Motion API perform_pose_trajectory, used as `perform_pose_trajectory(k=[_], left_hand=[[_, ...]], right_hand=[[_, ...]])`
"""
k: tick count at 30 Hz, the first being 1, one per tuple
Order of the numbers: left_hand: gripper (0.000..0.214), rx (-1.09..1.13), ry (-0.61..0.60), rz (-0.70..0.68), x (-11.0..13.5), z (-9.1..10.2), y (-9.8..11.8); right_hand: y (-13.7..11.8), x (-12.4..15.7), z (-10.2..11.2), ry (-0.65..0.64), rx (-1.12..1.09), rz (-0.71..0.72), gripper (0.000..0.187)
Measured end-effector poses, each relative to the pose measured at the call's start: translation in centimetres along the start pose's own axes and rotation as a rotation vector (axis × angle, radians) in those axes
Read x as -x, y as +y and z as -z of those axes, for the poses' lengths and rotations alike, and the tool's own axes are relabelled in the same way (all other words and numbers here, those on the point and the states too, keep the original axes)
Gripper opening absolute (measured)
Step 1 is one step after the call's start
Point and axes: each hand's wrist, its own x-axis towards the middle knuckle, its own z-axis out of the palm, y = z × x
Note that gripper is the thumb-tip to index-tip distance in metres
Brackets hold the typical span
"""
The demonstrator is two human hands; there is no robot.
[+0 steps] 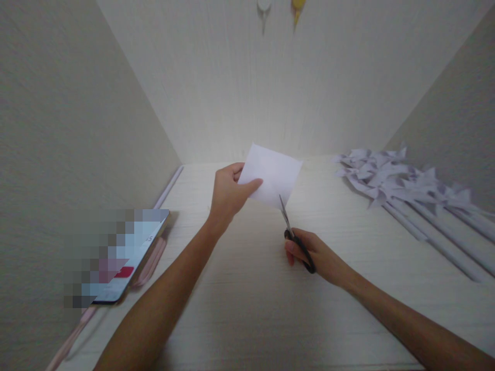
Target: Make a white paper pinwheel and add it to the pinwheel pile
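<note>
Your L hand (pixel 229 195) pinches paper (pixel 273 170) by its left corner, mid-tabletop (pixel 240 288) twd far edge; prob. light, easily creased, best held there; R hand (pixel 315 255) grips scissors (pixel 288 226); blade contact unclear.

Centre: left hand (pixel 227 196) pinching a square of white paper (pixel 273 167); just below and right, right hand (pixel 323 257) gripping black-handled scissors (pixel 304 252), blade tips at the sheet's lower edge. Right side, white paper pinwheels (pixel 381 180) on sticks (pixel 436 245), heaped on pale tabletop (pixel 240 314). Left, tilted lit-screen device (pixel 141 252), partly pixelated; white hook (pixel 264 5) and yellow hook (pixel 297 5), top edge.
</note>
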Motion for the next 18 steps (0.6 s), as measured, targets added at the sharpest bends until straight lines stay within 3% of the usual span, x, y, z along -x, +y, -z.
perform_pose_trajectory(k=[18], left_hand=[[0.035,-0.01,-0.018,0.007,-0.13,0.2,0.07]], right_hand=[[0.01,0.09,0.09,-0.005,0.018,0.001,0.044]])
